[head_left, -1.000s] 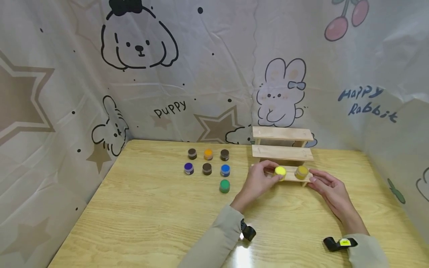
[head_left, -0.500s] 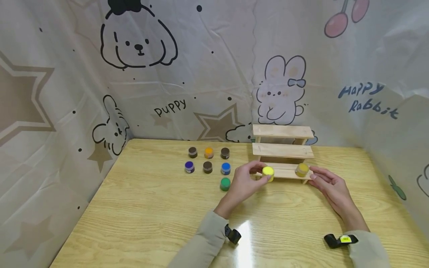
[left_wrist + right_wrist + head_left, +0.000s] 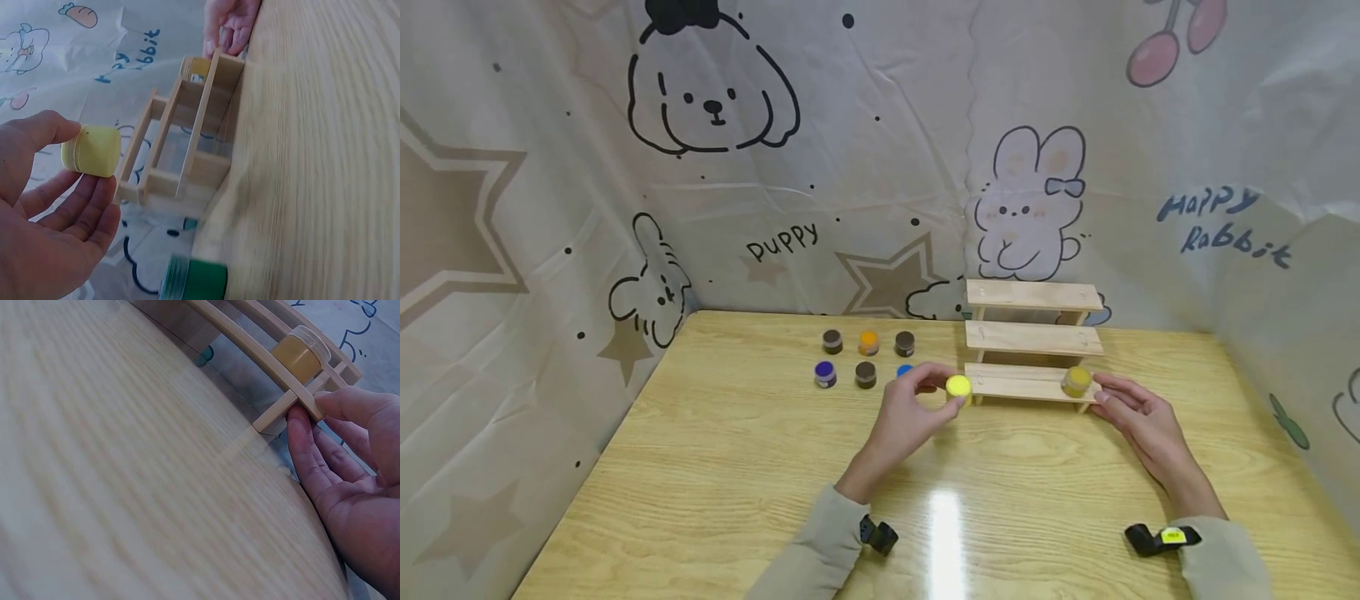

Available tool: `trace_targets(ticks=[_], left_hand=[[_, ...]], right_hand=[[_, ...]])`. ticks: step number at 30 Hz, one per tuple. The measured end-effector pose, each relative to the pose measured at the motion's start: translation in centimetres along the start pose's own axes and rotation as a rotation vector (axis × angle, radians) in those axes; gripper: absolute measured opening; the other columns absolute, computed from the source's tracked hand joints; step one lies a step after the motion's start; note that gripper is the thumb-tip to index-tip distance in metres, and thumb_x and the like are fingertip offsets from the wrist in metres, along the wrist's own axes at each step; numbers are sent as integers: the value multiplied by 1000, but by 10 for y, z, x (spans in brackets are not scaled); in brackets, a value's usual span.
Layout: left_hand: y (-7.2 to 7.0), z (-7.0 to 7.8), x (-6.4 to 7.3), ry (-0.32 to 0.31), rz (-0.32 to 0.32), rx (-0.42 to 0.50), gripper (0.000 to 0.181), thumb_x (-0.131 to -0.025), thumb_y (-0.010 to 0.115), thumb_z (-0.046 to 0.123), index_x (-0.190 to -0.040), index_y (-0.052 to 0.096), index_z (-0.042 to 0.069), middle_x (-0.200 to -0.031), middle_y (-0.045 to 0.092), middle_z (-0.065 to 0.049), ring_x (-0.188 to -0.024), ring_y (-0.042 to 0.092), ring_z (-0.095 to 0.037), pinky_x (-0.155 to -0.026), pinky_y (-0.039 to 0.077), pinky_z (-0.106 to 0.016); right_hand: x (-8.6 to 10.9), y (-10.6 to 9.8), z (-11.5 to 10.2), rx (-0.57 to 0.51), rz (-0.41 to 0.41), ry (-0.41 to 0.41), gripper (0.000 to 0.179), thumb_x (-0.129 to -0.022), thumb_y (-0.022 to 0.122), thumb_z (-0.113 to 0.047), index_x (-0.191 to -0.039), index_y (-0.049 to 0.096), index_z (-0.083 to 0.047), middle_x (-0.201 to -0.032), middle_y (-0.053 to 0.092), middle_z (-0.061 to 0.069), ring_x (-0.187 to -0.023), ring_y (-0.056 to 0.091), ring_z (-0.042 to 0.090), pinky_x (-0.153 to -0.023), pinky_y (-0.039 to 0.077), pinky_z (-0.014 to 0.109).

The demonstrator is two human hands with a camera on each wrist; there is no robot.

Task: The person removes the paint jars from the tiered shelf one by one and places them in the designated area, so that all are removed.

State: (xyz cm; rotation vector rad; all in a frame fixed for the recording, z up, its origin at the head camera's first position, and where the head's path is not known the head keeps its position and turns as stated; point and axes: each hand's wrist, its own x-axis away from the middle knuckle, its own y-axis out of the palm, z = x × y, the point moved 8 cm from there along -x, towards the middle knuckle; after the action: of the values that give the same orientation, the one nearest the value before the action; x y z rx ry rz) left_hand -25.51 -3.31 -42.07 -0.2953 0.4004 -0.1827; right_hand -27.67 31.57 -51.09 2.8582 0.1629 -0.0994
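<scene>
Between thumb and fingers, my left hand (image 3: pixel 898 425) pinches a small bright yellow paint jar (image 3: pixel 958 388), held up off the table just left of the three-step wooden rack (image 3: pixel 1015 385). The left wrist view shows the yellow jar (image 3: pixel 94 152) tilted on its side in that view, fingertips beneath. My right hand (image 3: pixel 1150 433) pinches the right end of the rack's lowest step, thumb on top and fingers under it, as the right wrist view shows. Close by on that step stands a dark yellow paint jar (image 3: pixel 1077 381) with a clear lid (image 3: pixel 312 340).
Left of the rack on the wooden table (image 3: pixel 737 467) stand several jars: purple (image 3: pixel 825 374), orange (image 3: pixel 868 342) and dark brown ones (image 3: pixel 866 375). My left hand partly covers a blue jar (image 3: pixel 905 370). A green jar (image 3: pixel 197 279) shows only in the left wrist view. A printed cloth hangs behind.
My left hand has lifted the bright yellow jar off the lowest step and carried it left, past the rack's end. It now covers the green jar in the head view. The right hand stays put.
</scene>
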Motion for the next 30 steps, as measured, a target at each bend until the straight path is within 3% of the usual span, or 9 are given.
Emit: trace_targets(ticks=[8,16,23,30], left_hand=[[-30,-9,15,-31,34,-4,31,-89,81,9,-118,71,7,-115,71,-4,-105,66,-20,-96,55,-50],[-54,-18,27,-69,52,-28,32,-87,81,5,-118,71,7,-114,71,-5,-106,66,-22,-97,55,-43],[-73,-31,37,-111,63,-27,33,-86,82,3,-117,71,4,-117,70,-9,-107,67,-27,-97,55,-49],[-88,-47,40,-183,31,-79,33,-86,82,3,-117,72,8,-117,71,-4,-110,66,-23,-100,54,-44]], right_hand=[[-1,-1,0,2,4,3,34,-100,62,3,-134,63,0,-125,70,-5,-109,69,8,-92,55,26],[0,-1,1,9,10,3,33,-100,62,2,-133,64,-2,-125,70,-5,-110,69,8,-93,54,27],[0,-1,2,9,13,8,35,-100,63,1,-135,61,1,-126,70,-5,-111,69,8,-93,54,26],[1,-1,1,15,17,6,36,-100,63,1,-136,60,1,-125,70,-6,-110,69,8,-93,54,27]])
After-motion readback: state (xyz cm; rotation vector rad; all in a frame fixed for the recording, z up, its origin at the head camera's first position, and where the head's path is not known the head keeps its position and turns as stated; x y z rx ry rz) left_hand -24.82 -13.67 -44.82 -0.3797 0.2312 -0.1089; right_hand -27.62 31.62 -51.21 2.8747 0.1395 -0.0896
